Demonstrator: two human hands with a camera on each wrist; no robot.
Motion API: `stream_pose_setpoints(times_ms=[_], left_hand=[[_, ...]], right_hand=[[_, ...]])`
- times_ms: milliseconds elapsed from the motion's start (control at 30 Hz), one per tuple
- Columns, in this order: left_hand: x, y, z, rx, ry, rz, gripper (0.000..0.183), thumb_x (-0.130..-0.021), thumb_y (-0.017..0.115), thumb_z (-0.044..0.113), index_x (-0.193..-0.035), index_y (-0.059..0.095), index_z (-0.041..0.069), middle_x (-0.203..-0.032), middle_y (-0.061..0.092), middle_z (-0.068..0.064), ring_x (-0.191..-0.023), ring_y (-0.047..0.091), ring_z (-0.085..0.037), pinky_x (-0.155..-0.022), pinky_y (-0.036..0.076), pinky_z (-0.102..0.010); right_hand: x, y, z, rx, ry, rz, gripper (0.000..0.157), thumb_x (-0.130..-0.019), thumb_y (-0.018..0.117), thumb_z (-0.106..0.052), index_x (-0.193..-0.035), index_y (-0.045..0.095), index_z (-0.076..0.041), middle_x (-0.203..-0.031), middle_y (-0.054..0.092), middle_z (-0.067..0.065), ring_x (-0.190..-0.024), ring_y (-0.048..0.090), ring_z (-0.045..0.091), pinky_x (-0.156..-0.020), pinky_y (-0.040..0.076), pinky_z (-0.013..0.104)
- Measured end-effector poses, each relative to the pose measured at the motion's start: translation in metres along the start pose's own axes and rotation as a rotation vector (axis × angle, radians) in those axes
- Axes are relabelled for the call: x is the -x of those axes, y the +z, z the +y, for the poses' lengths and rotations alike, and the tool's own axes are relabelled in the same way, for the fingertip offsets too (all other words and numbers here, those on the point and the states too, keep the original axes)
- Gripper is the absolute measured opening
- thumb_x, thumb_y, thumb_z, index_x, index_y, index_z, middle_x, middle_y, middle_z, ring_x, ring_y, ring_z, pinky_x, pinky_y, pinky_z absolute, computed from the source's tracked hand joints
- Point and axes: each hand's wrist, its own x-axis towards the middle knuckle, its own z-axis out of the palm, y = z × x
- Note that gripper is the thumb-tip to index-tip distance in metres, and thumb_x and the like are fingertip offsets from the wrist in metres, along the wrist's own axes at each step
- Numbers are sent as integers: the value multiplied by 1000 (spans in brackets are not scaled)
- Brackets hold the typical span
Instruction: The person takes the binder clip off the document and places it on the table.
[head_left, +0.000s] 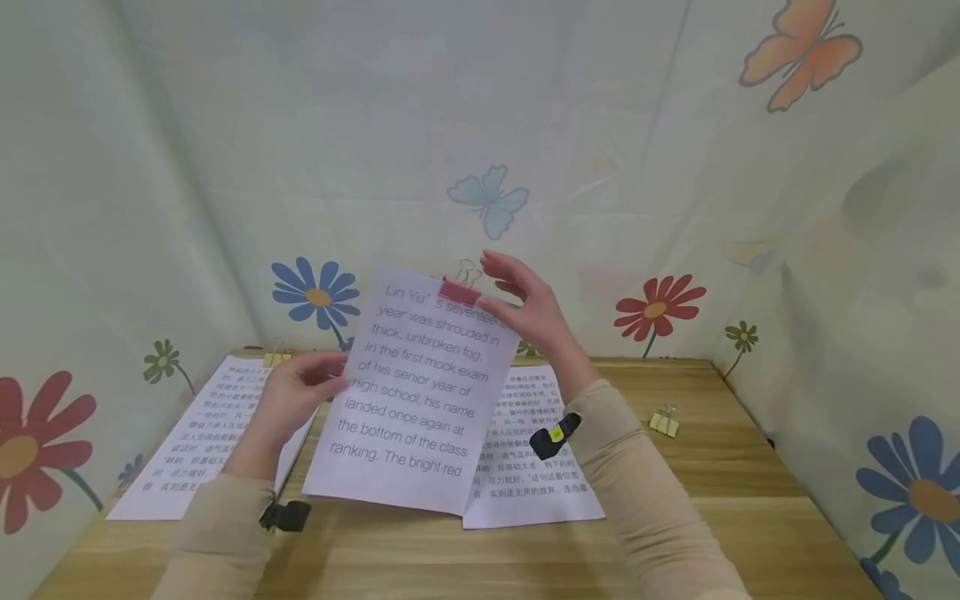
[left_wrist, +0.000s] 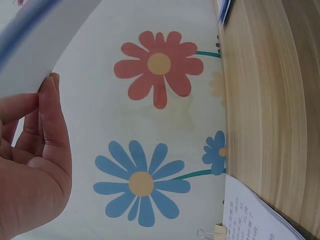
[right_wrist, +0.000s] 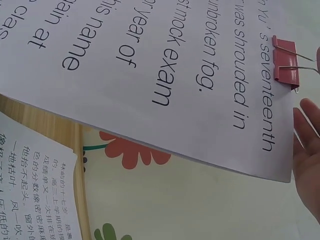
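Head view: left hand [head_left: 298, 393] pinches printed white paper stack [head_left: 416, 400], right hand [head_left: 537, 312] spread by red binder clip [head_left: 459, 292]; keep edges square.

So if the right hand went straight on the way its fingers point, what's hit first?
Likely the wire handles of the red binder clip, just left of the right hand in the head view. Depth unclear; it might pass behind.

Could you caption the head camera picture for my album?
Left hand pinches printed paper by its edge, right hand beside the red clip, above a wooden table.
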Motion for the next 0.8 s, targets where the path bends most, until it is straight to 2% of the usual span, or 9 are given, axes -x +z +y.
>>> stream_pose_setpoints(times_ms=[133,233,400,600,800], left_hand=[[-2,1,4,6,-1,-8,38,-91,73,12,-128,66,9,-113,68,-14,-97,65,-26,-75,52,-19],[-4,4,5,10,12,-17,36,-91,73,12,-126,67,10,-111,69,-13,-94,65,-24,-75,53,-20],[-6,6,7,20,45,-32,34,-91,72,8,-125,68,9,-108,71,-12,-91,66,-24,-74,54,-22],[-5,6,11,10,20,-42,35,-91,71,9,-126,68,11,-108,71,-11,-93,65,-25,-77,53,-22],[-6,6,12,8,24,-43,35,-91,71,9,-126,68,11,-107,71,-11,-92,65,-25,-77,53,-23]], right_hand=[[-5,-1,-1,-24,8,-19,62,-89,69,4,-144,42,6,-143,49,23,-129,50,35,-106,42,49],[-8,-2,9,-53,24,-28,64,-89,69,5,-146,40,4,-145,48,22,-128,51,36,-105,43,48],[-11,-3,30,-98,68,-29,66,-91,68,2,-150,41,-5,-145,50,16,-127,53,35,-104,44,44],[-11,-5,34,-70,64,-16,56,-95,65,-4,-147,46,-7,-140,56,10,-122,59,25,-100,48,32],[-13,-6,33,-69,91,-2,48,-95,66,-7,-141,53,-4,-136,59,13,-117,61,20,-99,48,31]])
